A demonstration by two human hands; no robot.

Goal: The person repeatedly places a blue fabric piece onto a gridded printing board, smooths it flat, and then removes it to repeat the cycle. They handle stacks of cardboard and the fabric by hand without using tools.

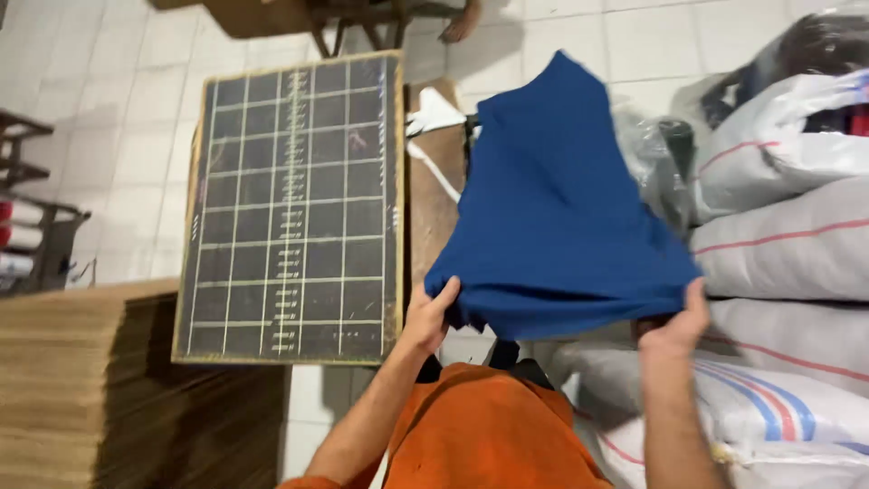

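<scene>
Blue knit fabric piece point(552, 208) is up in the air, left hand point(430, 317) and right hand point(677, 324) each clamped on a lower corner, spread wide apart. Beneath them, orange cloth point(489, 426); leftward a dark gridded board point(294, 204); rightward white woven sacks point(787, 244).

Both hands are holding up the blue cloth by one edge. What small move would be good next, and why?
Probably pull the two hands apart a little. The left hand and right hand each pinch the near edge of the blue cloth, and that edge sags and bunches between them, so more tension should flatten it.
</scene>
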